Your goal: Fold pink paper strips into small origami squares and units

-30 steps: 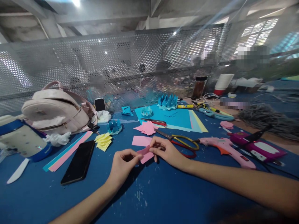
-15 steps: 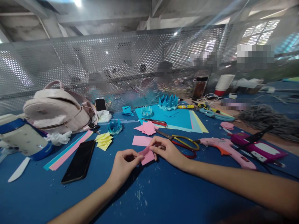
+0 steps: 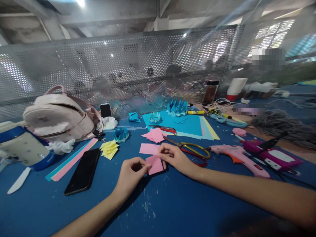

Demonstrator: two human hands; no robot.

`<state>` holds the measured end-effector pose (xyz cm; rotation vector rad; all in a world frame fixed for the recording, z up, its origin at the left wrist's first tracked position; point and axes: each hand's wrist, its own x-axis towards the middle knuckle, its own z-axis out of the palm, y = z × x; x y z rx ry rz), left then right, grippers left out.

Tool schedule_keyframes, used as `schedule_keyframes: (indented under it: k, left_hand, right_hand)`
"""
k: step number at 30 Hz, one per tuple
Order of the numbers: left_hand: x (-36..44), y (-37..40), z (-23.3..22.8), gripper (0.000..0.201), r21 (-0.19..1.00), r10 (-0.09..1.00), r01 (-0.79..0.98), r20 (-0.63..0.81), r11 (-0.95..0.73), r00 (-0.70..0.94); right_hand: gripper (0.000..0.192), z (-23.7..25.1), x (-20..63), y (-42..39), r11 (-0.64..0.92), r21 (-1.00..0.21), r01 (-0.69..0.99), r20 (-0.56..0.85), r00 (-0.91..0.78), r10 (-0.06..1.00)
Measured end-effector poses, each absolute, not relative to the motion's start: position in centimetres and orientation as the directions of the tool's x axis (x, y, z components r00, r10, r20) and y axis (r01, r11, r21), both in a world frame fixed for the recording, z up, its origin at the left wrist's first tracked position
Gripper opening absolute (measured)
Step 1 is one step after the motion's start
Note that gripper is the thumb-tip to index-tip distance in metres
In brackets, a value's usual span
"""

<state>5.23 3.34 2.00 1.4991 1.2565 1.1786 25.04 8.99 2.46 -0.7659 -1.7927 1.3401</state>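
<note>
Head view: both hands meet over the blue table, near its middle. The left hand has its fingers curled together, pinching the near-left corner of a small pink paper piece. The right hand pinches the same piece at its far-right edge, fingers pressed together. The piece is held just above the table, tilted. Just beyond it lies a flat pink sheet; yellow-handled scissors lie to the right, a black phone to the left.
</note>
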Motion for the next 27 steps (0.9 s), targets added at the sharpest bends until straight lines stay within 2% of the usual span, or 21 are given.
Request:
schedule_keyframes:
  k: [15,22,27]
  left_hand:
    - [5.22,3.56,2.01,0.021,0.979,0.986,0.132,0.144,-0.154,0.085]
    - [5.12,3.54,1.82,0.022,0.990,0.990,0.050,0.128,-0.131,0.065]
    - [5.06,3.54,1.75,0.026,0.991,0.989,0.012,0.133,-0.134,0.059]
  right_hand:
    - [0.035,2.79,25.15,8.39,0.288,-0.955,0.065,0.184,-0.633,0.752]
    - [0.023,3.38,25.46,8.16,0.497,-0.866,0.060,0.336,-0.666,0.666]
    - [0.020,3.41,25.49,8.17,0.533,-0.845,0.036,0.373,-0.675,0.637]
